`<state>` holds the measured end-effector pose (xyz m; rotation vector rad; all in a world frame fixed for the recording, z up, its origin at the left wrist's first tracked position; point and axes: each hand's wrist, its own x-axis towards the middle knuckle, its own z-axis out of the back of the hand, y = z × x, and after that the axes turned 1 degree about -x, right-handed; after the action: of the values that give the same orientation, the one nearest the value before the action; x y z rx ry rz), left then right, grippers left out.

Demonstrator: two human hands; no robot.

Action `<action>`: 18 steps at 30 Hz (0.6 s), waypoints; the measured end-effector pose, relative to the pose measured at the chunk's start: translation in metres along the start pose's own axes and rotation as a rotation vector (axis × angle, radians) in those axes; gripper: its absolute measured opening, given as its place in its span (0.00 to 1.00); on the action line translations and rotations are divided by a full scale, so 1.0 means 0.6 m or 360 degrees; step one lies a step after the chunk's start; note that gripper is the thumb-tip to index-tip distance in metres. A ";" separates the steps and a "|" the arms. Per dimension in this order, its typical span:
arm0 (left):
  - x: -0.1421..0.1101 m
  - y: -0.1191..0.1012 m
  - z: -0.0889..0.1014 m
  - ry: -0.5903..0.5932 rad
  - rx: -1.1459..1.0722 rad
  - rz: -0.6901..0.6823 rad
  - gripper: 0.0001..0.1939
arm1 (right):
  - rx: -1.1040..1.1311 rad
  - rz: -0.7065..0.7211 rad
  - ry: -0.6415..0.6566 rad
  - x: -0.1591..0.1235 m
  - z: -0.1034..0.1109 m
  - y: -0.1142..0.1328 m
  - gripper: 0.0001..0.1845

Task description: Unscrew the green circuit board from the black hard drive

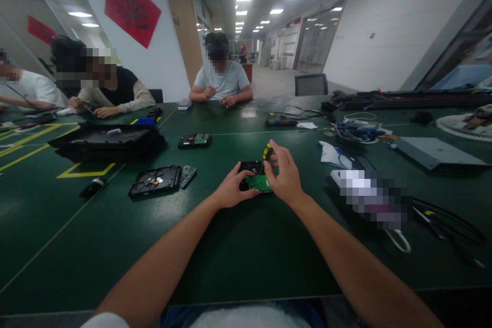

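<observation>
A hard drive (258,182) with a green circuit board facing up lies on the dark green table in front of me. My left hand (235,187) is closed round its left side, the thumb along the near edge. In my right hand (283,171) is a screwdriver with a yellow and black handle (267,151), held upright by the fingertips over the drive's right part. Its tip is too small to make out. To the left lies another hard drive (156,181), with a loose circuit board (188,176) at its right end.
A third drive (194,140) lies farther back, beside a black tray (107,138). On the right are a silver metal box (440,152), a bundle of blue cables (355,130) and a blurred white object (371,199). People sit across the table and at the left.
</observation>
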<state>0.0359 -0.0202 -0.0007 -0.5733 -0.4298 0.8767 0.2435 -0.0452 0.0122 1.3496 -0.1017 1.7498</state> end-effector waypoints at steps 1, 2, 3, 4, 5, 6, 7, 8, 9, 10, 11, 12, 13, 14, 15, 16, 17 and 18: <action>0.000 -0.001 0.000 0.0000 0.0002 0.0001 0.33 | 0.0004 -0.0007 -0.0001 0.000 0.000 0.000 0.31; 0.000 -0.002 0.001 0.0000 0.0006 0.0001 0.33 | 0.0013 -0.0013 -0.0004 0.000 0.000 -0.001 0.31; 0.000 -0.002 0.001 0.0000 0.0008 0.0001 0.33 | 0.0023 -0.0014 -0.0006 0.000 0.000 -0.001 0.31; 0.000 -0.003 0.001 0.0002 0.0009 0.0000 0.33 | 0.0030 -0.0010 -0.0006 0.000 0.000 -0.001 0.31; 0.000 -0.004 0.002 0.0004 0.0009 0.0000 0.33 | 0.0031 -0.0005 -0.0003 0.000 0.000 -0.001 0.31; 0.000 -0.004 0.002 0.0006 0.0007 0.0002 0.33 | 0.0025 0.0001 -0.0003 0.000 0.000 -0.001 0.32; 0.000 -0.004 0.002 0.0007 0.0004 0.0005 0.33 | 0.0017 0.0003 -0.0005 0.000 0.000 -0.001 0.32; 0.000 -0.004 0.002 0.0006 0.0000 0.0007 0.33 | 0.0009 0.0001 -0.0008 0.000 0.000 -0.001 0.32; 0.000 -0.004 0.002 0.0002 -0.0004 0.0006 0.33 | 0.0005 -0.0006 -0.0010 0.000 0.000 -0.001 0.31; 0.000 -0.004 0.002 -0.0004 -0.0007 0.0002 0.32 | 0.0006 -0.0018 -0.0011 0.000 0.000 -0.001 0.31; 0.000 -0.003 0.001 -0.0010 -0.0007 -0.0006 0.32 | 0.0012 -0.0026 -0.0010 0.000 0.000 -0.001 0.31; 0.000 -0.003 0.001 -0.0017 -0.0006 -0.0013 0.32 | 0.0020 -0.0028 -0.0009 0.000 -0.001 -0.002 0.31; 0.000 -0.002 0.001 -0.0016 -0.0002 -0.0017 0.32 | 0.0026 -0.0023 -0.0009 0.000 -0.001 -0.003 0.31; 0.000 -0.002 0.001 -0.0015 0.0001 -0.0015 0.32 | 0.0028 -0.0012 -0.0010 -0.001 -0.002 -0.003 0.31; 0.000 -0.002 0.001 -0.0011 0.0004 -0.0009 0.33 | 0.0024 0.0002 -0.0013 -0.001 -0.003 -0.004 0.31; 0.000 -0.002 0.001 -0.0010 0.0007 -0.0003 0.33 | 0.0016 0.0013 -0.0015 -0.001 -0.003 -0.005 0.31; 0.000 -0.002 0.001 -0.0011 0.0010 0.0001 0.33 | 0.0009 0.0016 -0.0015 -0.001 -0.003 -0.005 0.31; 0.000 -0.002 0.001 -0.0011 0.0012 0.0002 0.33 | 0.0003 0.0010 -0.0015 -0.001 -0.004 -0.005 0.31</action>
<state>0.0361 -0.0208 0.0004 -0.5635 -0.4322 0.8812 0.2440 -0.0427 0.0095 1.3607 -0.1096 1.7491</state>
